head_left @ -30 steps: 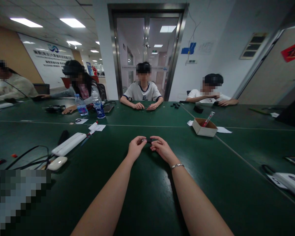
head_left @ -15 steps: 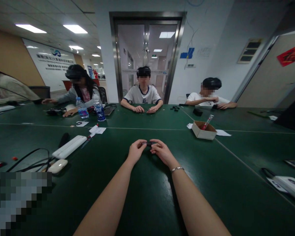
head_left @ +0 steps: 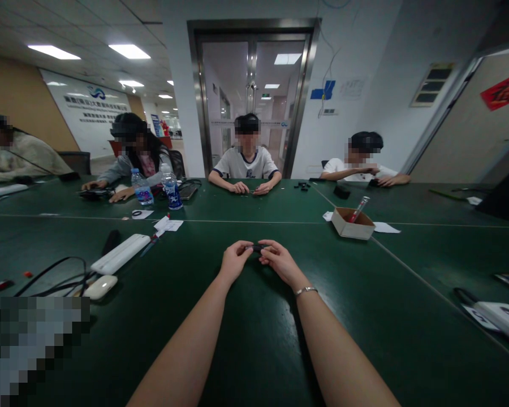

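A small dark cylindrical piece [head_left: 258, 248] spans the gap between my two hands, just above the green table [head_left: 254, 316]. My left hand [head_left: 236, 259] pinches its left end between thumb and fingers. On the other end, my right hand [head_left: 279, 260] is closed with thumb and forefinger, the remaining fingers curled below. Fingertips cover both ends of the piece, and it is too small for me to make out its exact kind. A silvery bracelet [head_left: 306, 290] circles my right wrist.
Right of centre stands an open cardboard box [head_left: 353, 230] with a red-and-clear tube in it. At left lie a white power strip [head_left: 121, 254], cables and a white oval case [head_left: 100, 288]. Two bottles [head_left: 172, 189] stand farther back. Several people sit around the table.
My hands and the dark piece stay almost the same. At the far left, one person's head has come farther into view, and the neighbouring person's hand has drawn in toward a dark object.
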### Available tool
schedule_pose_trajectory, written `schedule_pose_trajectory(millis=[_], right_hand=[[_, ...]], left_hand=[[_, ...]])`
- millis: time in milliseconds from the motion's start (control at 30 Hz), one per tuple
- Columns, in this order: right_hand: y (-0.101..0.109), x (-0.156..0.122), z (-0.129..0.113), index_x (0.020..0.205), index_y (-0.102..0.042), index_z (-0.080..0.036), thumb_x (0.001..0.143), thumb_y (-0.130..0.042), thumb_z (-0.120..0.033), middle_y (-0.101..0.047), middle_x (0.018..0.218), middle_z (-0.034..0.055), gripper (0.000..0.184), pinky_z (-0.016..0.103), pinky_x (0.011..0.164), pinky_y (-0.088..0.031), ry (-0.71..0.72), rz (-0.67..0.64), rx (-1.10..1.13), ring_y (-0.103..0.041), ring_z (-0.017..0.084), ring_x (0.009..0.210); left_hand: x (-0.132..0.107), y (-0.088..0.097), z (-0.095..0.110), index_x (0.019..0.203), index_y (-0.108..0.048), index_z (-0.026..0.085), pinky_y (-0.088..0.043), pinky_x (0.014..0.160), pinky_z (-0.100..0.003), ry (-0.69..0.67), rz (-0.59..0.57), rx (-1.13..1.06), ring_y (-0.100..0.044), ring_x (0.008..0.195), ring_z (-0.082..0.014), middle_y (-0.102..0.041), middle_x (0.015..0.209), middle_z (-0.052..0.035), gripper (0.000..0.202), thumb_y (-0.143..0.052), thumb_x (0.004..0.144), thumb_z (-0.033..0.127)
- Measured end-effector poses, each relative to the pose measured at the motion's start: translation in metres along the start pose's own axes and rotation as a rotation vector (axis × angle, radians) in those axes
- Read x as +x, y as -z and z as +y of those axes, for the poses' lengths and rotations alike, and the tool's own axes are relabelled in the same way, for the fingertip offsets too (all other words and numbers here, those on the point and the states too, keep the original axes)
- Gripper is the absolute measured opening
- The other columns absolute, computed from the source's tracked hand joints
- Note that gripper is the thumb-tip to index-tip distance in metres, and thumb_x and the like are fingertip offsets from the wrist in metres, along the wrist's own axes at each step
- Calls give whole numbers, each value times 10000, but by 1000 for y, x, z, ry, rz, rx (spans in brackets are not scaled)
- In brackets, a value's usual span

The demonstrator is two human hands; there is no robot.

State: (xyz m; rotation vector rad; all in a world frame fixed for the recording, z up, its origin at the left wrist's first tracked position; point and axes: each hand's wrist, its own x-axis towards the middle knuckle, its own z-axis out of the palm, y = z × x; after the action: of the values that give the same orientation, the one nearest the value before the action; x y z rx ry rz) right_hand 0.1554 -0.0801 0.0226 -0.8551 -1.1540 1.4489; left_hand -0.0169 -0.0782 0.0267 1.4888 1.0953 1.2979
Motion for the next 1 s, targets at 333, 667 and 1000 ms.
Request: schedule_pose_trajectory(millis=[333, 667, 1000], right_hand=[[3, 3, 4, 1030, -668, -186, 641, -805, -298, -617, 759, 5, 427, 263, 631, -474, 16, -7, -18, -612, 135, 668], [3, 2, 4, 1049, -669, -183, 655, -784, -276, -621, 757, 4, 421, 261, 650, -485, 13, -8, -18, -614, 132, 674], [4, 4, 5, 1049, -674, -191, 662, -777, -275, -611, 775, 4, 410, 263, 648, -494, 21, -9, -32, -622, 135, 681]], left_hand=[[3, 0, -9, 946, -685, 153, -516, 867, -361, -21, 2, 52, -665, 895, -207, -709, 956, -84, 157, -635, 798, 176], [-1, -1, 0, 942, -685, 153, -522, 854, -348, -5, 2, 102, -666, 898, -199, -710, 955, -80, 139, -632, 813, 158], [-3, 0, 8, 939, -694, 157, -523, 855, -345, 18, 6, 134, -665, 894, -192, -711, 961, -80, 139, -637, 813, 164]])
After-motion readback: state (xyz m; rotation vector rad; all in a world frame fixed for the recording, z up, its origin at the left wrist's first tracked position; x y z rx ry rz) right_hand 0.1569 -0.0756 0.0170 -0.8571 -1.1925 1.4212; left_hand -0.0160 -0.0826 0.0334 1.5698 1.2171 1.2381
